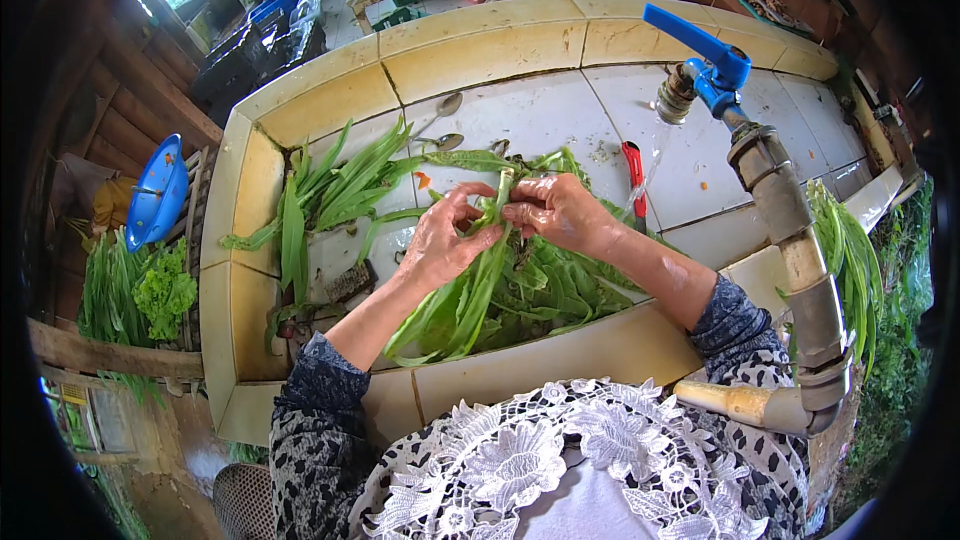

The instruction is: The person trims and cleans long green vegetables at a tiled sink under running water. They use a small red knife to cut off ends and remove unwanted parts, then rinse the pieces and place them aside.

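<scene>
A bunch of long leafy greens (480, 285) hangs with its pale cut stem upward between my two hands, over a tiled basin. My left hand (454, 229) curls around the bunch just below the stem end. At the other side of the stem, the fingertips of my right hand (547, 210) pinch it. Broad loose leaves (562, 292) lie on the basin floor beneath and to the right of the held bunch. More long leaves (345, 180) are heaped at the basin's left. A red utility knife (634, 184) lies beyond my right forearm.
A running tap with a blue lever (697, 37) and a thick pipe (787, 240) rise at the right. Two spoons (448, 105) and a dark scrubbing block (351, 283) lie in the basin (480, 45). A blue bowl (157, 191) and greens (165, 292) sit on a left rack; others hang right (847, 262).
</scene>
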The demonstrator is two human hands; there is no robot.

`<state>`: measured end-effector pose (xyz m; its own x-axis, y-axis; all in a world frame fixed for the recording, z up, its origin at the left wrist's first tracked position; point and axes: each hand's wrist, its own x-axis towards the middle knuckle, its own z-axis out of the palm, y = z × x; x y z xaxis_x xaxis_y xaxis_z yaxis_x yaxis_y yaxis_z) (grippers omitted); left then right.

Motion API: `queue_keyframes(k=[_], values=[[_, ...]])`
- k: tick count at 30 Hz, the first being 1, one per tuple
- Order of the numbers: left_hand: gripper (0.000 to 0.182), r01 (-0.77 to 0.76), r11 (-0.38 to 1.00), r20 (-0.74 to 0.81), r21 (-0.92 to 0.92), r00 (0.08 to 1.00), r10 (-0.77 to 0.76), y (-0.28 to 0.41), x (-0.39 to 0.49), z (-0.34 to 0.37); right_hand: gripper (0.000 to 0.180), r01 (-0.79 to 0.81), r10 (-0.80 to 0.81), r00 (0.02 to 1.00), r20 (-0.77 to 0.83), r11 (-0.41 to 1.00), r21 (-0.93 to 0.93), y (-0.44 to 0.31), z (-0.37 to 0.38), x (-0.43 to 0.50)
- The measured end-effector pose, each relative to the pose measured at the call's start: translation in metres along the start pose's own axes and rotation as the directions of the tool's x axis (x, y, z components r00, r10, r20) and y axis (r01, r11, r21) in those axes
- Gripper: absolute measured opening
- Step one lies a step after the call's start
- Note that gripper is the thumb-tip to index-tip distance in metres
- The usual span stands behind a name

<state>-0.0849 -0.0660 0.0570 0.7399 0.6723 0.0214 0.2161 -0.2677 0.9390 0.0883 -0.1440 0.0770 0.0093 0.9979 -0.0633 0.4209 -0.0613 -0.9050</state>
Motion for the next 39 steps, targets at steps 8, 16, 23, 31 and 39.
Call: queue_keyframes(k=[8,16,23,31,39], values=[[0.031,-0.074,0.972,0.04,0.223,0.997,0.066,-0.005,0.011,-0.027,0.012,0.177,-0.376,0.922,-0.089,0.617,-0.766,0.015,-0.006,0.004],[0.028,0.048,0.894,-0.06,-0.446,0.995,-0.083,0.0,0.019,-0.104,0.014,0.113,-0.084,0.986,-0.145,0.972,0.204,-0.024,-0.046,-0.002],[0.034,-0.143,0.693,-0.24,-0.706,0.97,-0.044,-0.031,0.019,-0.162,0.016,0.363,-0.167,0.923,-0.345,0.671,0.646,-0.036,-0.064,-0.011],[0.034,-0.039,0.449,-0.066,-0.893,0.997,-0.046,-0.045,0.026,-0.134,0.043,0.183,-0.243,0.97,0.014,0.69,-0.701,0.016,-0.02,0.004],[0.026,0.209,0.447,0.184,-0.87,0.978,-0.099,-0.017,0.039,-0.043,0.031,0.098,-0.082,0.991,-0.108,0.983,0.154,-0.002,0.0,0.002]])
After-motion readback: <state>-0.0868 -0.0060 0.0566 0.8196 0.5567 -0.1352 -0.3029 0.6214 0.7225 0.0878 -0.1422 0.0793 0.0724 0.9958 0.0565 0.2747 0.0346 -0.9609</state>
